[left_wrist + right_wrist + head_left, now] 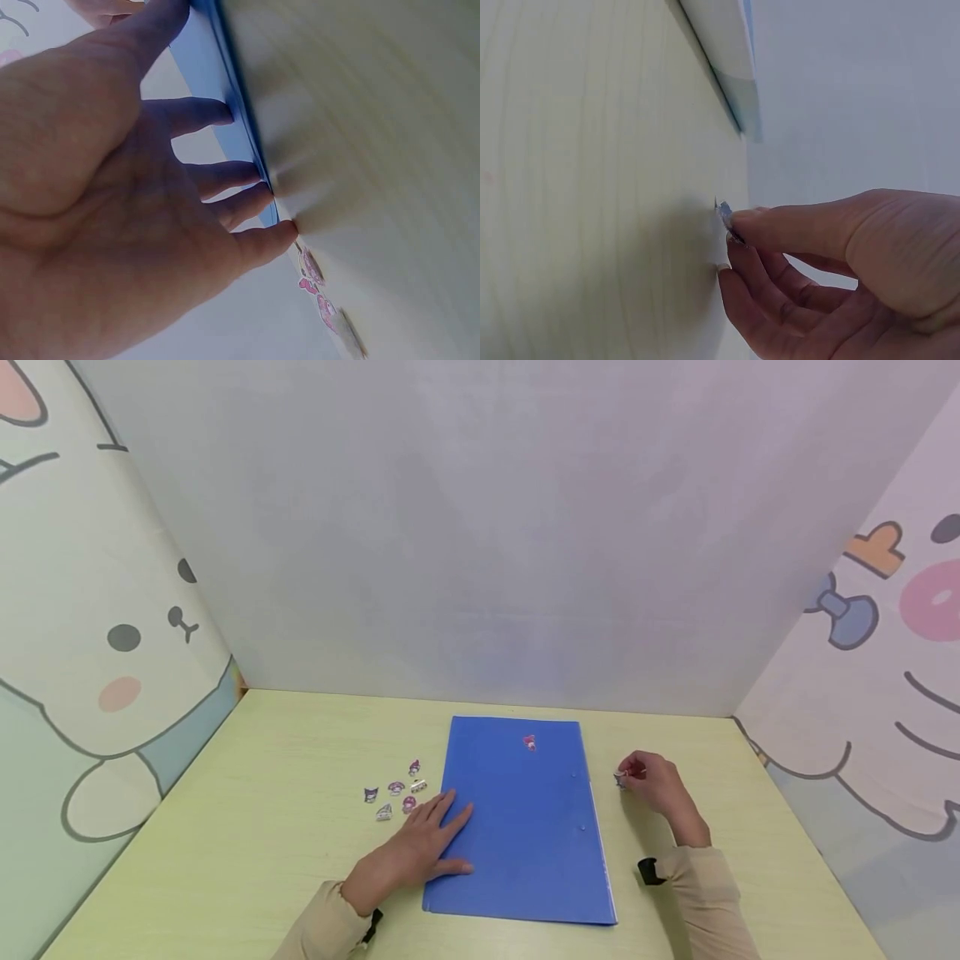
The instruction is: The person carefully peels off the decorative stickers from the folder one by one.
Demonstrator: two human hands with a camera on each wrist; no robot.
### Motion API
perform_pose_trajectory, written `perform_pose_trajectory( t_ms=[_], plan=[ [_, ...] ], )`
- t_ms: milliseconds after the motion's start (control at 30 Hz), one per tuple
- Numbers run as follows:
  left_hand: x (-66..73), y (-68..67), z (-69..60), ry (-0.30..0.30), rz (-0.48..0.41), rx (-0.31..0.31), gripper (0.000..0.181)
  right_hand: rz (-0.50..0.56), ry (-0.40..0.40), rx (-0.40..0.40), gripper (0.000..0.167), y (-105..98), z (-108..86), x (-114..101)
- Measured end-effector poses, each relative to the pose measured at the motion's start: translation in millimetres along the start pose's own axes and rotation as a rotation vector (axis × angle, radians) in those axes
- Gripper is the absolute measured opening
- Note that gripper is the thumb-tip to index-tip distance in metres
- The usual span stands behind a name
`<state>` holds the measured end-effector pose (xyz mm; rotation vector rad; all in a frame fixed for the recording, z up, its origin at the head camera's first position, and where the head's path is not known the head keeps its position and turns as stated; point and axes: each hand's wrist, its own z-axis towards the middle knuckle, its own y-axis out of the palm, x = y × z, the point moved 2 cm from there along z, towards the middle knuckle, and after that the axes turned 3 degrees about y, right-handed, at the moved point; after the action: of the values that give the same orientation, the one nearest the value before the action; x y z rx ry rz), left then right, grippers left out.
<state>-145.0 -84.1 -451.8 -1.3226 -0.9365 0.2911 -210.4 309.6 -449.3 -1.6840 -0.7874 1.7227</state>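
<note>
A blue folder [525,827] lies on the table, with one small pink cartoon sticker [530,742] near its top edge. Spread fingers of my left hand [412,852] rest on the folder's left edge, the thumb on its cover; the left wrist view shows the fingertips along that blue edge [238,97]. To the folder's right, my right hand [656,789] pinches a small cartoon sticker [619,779] between thumb and fingers, close to the tabletop. In the right wrist view that sticker [724,214] is seen nearly edge-on, its print unreadable.
Several small cartoon stickers [396,788] lie loose on the pale wooden table [247,827], left of the folder and just beyond the left fingertips. A grey-white backdrop [487,527] rises behind the table. Cartoon-printed panels [75,610] flank it on both sides.
</note>
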Motion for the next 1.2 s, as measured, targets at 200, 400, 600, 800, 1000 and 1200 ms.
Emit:
perform_pose_trajectory(
  t_ms=[200,400,600,800,1000,1200],
  plan=[
    [-0.6,0.4,-0.9,0.005,0.006,0.002,0.078,-0.010,0.010,-0.005,0.007,1.1,-0.6,-0.1],
    [-1.8,1.2,-0.4,-0.001,0.002,-0.002,0.078,-0.026,0.026,-0.003,0.009,1.0,-0.3,-0.1],
    [-1.0,0.7,0.2,-0.008,-0.007,-0.002,0.079,-0.021,0.039,-0.004,0.010,1.7,1.1,0.5],
    [-0.4,-1.1,0.0,0.004,-0.006,0.002,0.078,-0.030,0.034,0.007,0.010,3.0,1.4,1.3],
    [-1.5,-1.7,-0.8,0.002,-0.006,-0.004,0.077,-0.049,0.019,0.015,0.012,6.4,1.8,1.9],
    [-0.9,-1.5,-0.4,0.001,-0.005,-0.011,0.077,-0.070,0.015,0.021,0.013,6.3,1.5,0.9]
  ],
)
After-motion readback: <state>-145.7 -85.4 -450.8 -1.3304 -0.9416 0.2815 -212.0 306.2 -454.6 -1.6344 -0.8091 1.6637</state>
